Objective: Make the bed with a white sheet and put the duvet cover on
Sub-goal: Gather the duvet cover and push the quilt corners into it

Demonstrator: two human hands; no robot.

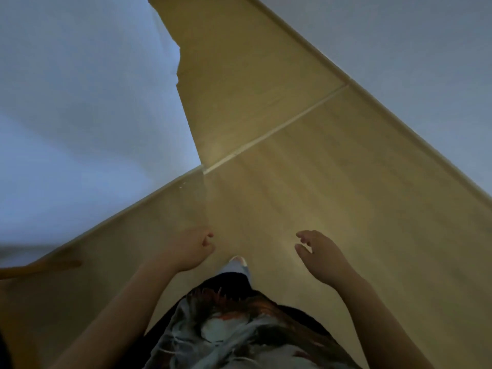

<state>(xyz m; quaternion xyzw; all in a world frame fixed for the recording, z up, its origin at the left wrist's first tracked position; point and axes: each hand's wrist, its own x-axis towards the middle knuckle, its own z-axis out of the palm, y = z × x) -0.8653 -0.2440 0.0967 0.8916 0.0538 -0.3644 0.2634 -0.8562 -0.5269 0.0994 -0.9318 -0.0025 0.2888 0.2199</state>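
Observation:
No bed, sheet or duvet cover can be made out with certainty. My left hand (190,249) hangs low over the wooden floor with its fingers loosely curled and nothing in it. My right hand (319,255) is level with it, further right, fingers apart and empty. A white mass (87,75) fills the upper left. Its ragged right edge could be hanging cloth or a wall; I cannot tell which.
Light wooden floor (306,182) runs ahead, crossed by a pale threshold strip (274,129). A white wall with a baseboard (399,49) borders the right. Another baseboard (133,206) runs along the left to a corner. My foot (237,263) is between my hands. A blurred brown shape (45,267) lies at far left.

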